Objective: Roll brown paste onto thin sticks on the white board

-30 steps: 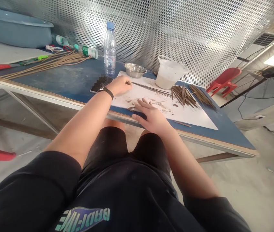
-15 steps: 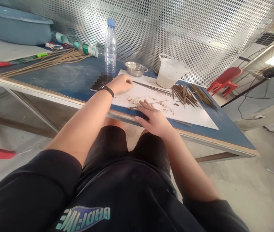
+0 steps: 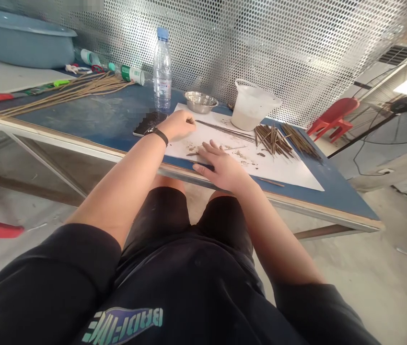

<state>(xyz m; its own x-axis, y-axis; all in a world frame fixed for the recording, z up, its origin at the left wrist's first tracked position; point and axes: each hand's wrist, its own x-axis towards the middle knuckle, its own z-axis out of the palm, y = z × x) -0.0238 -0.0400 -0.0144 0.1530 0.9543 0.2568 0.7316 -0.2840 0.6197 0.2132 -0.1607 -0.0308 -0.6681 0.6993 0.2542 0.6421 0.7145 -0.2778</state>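
Observation:
My left hand [image 3: 180, 124] is closed, its fingers curled at the left end of several thin dark sticks [image 3: 230, 131] on a white board [image 3: 296, 173]. Whatever it may pinch is hidden. My right hand [image 3: 221, 165] lies palm down near the board's front edge, fingers stretched out. Under its fingertips runs a thin brown stick, whose left end [image 3: 192, 154] pokes out. Brown crumbs [image 3: 241, 154] are scattered around that hand. One more brown stick [image 3: 272, 182] lies by the table's front edge. Piled brown sticks [image 3: 273, 141] rest to the right.
A cloudy plastic jug [image 3: 253, 108], a steel bowl [image 3: 200, 102] and an upright bottle [image 3: 162, 72] stand along the back. A dark phone-like slab [image 3: 149, 123] lies by my left wrist. Long tan strands [image 3: 81, 90] and a blue-grey basin [image 3: 27, 40] are on the left.
My right hand has slid slightly left and away from me, with the stick under its fingers. My left hand stays closed in nearly the same place.

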